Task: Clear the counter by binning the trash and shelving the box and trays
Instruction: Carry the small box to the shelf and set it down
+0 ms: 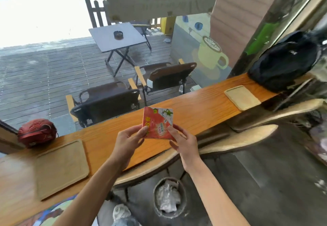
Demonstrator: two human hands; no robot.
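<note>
A red and white printed box (158,121) is held just above the wooden counter (198,105), near its middle. My left hand (128,141) pinches its lower left corner and my right hand (182,141) grips its lower right edge. A large wooden tray (62,169) lies flat on the counter at the left. A smaller wooden tray (242,97) lies at the right end. Below the counter stands a round bin (169,196) with crumpled white trash in it.
A red helmet (37,132) sits on the counter's far left, and a black backpack (283,61) on its far right. Wooden stool seats (238,141) stand under the counter's near edge. Beyond the window are chairs (106,100) and a folding table (118,36).
</note>
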